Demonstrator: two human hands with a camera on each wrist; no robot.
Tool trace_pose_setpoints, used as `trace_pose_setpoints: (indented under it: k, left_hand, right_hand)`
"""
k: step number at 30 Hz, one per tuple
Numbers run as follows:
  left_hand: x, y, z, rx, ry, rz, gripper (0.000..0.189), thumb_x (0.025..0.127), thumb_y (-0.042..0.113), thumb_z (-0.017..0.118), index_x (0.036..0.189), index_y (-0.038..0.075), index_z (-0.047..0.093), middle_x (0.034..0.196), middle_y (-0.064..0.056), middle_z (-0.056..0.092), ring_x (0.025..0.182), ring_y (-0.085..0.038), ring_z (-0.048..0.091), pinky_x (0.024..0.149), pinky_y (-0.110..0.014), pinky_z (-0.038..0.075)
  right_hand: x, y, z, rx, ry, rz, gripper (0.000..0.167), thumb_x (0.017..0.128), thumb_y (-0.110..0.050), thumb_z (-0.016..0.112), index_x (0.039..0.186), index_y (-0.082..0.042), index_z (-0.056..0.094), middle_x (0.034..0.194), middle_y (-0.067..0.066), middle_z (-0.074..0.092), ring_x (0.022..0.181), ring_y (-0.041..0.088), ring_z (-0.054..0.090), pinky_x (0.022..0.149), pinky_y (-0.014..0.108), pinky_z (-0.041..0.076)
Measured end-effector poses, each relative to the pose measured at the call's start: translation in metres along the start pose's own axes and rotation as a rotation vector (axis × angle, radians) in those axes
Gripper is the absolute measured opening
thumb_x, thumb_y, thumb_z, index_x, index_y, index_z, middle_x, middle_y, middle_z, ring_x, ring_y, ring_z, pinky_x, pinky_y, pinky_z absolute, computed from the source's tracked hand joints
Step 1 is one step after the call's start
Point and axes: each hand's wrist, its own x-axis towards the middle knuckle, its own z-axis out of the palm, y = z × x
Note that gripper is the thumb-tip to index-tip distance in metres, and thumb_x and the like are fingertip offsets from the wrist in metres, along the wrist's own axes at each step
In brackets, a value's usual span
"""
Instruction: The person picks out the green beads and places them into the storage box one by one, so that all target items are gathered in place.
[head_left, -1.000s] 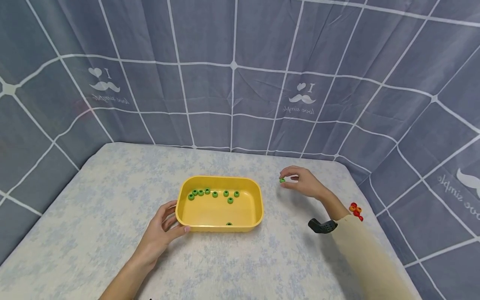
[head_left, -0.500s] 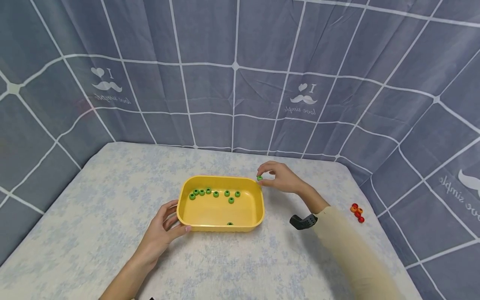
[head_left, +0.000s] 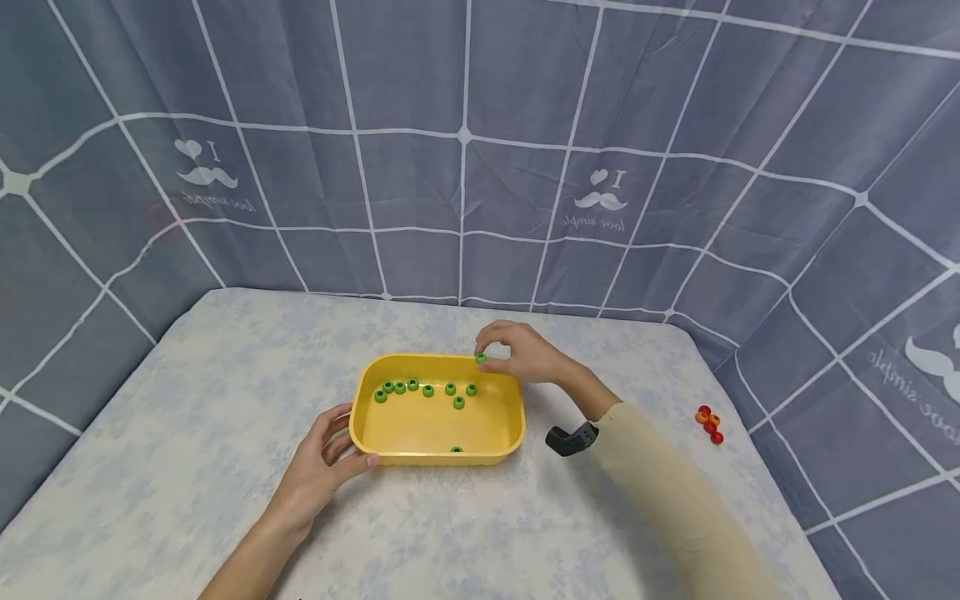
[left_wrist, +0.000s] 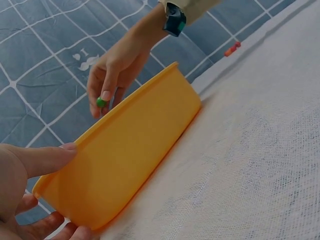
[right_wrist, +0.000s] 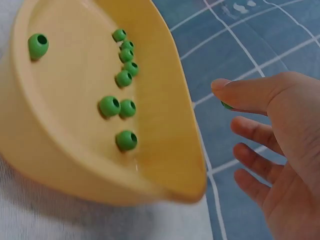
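Note:
A yellow plastic tray [head_left: 435,459] stands on the table, with several round green beads [right_wrist: 127,140] lying on its floor, each showing a hole. My left hand [head_left: 321,460] holds the tray's left end; in the left wrist view the thumb lies on the rim and the fingers are at the outer wall. Over the tray's far right rim is my right hand [head_left: 527,353], pinching one green bead [head_left: 481,358] between thumb and index finger. In the right wrist view this bead is mostly hidden behind the thumb, and the other fingers are spread and loosely bent.
A small cluster of red and orange beads [head_left: 717,437] lies on the right side of the table. A pale floral cloth [head_left: 187,450] covers the tabletop. Behind and beside it hangs a grey-blue curtain [head_left: 420,183] with white lines. A black wrist device [head_left: 572,440] sits by the right sleeve.
My right hand has moved left with the pinched green bead, from the table right of the tray to above its far rim. The left hand and tray have stayed in place.

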Motion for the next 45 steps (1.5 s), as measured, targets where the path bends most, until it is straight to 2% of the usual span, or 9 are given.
trace_pose_setpoints:
  k: [4,10,18,25,32,45]
  left_hand:
    - [-0.001,0.001,-0.002,0.009,0.007,0.011,0.088,0.093,0.007,0.079,0.16,0.006,0.022,0.16,-0.017,0.028,0.146,-0.038,0.035,0.101,-0.021,0.05]
    - [-0.003,0.004,-0.002,0.01,0.013,0.004,0.086,0.094,0.008,0.079,0.16,0.006,0.024,0.16,-0.019,0.029,0.146,-0.039,0.035,0.1,-0.021,0.051]
    - [-0.003,0.006,0.0,0.006,0.014,-0.002,0.087,0.094,0.008,0.079,0.16,0.006,0.023,0.161,-0.02,0.029,0.146,-0.038,0.035,0.1,-0.022,0.052]
    - [-0.006,0.005,0.0,0.008,0.018,-0.001,0.088,0.094,0.008,0.079,0.16,0.005,0.022,0.161,-0.019,0.028,0.146,-0.039,0.035,0.1,-0.022,0.052]
    - [-0.007,0.007,0.0,0.019,0.036,-0.006,0.088,0.093,0.008,0.079,0.161,0.005,0.022,0.161,-0.02,0.028,0.146,-0.039,0.035,0.1,-0.022,0.052]
    - [0.004,0.002,0.006,0.005,0.024,-0.031,0.088,0.092,0.008,0.081,0.16,0.008,0.025,0.159,-0.018,0.032,0.145,-0.036,0.039,0.102,-0.026,0.051]
  right_hand:
    - [0.013,-0.008,0.008,-0.009,-0.017,-0.046,0.013,0.094,-0.014,0.08,0.105,-0.01,0.077,0.128,0.009,0.065,0.123,0.026,0.057,0.107,0.044,0.048]
    - [0.027,-0.019,0.018,-0.02,-0.051,-0.048,0.016,0.096,-0.017,0.078,0.11,-0.009,0.077,0.135,0.013,0.062,0.128,0.027,0.054,0.11,0.045,0.045]
    - [0.032,-0.025,0.022,-0.035,-0.06,-0.042,0.024,0.097,-0.018,0.077,0.119,-0.01,0.075,0.138,0.011,0.06,0.13,0.025,0.051,0.112,0.044,0.043]
    - [0.027,-0.022,0.023,-0.024,-0.071,-0.01,0.023,0.096,-0.017,0.078,0.117,-0.01,0.076,0.138,0.013,0.06,0.13,0.026,0.052,0.112,0.046,0.043]
    - [0.02,-0.012,0.02,-0.024,-0.037,-0.037,0.021,0.095,-0.019,0.079,0.114,-0.009,0.076,0.134,0.012,0.062,0.128,0.026,0.054,0.112,0.046,0.043]
    - [-0.008,0.015,0.003,0.008,0.04,-0.014,0.022,0.095,-0.016,0.078,0.114,-0.006,0.076,0.13,0.008,0.064,0.126,0.028,0.055,0.109,0.05,0.046]
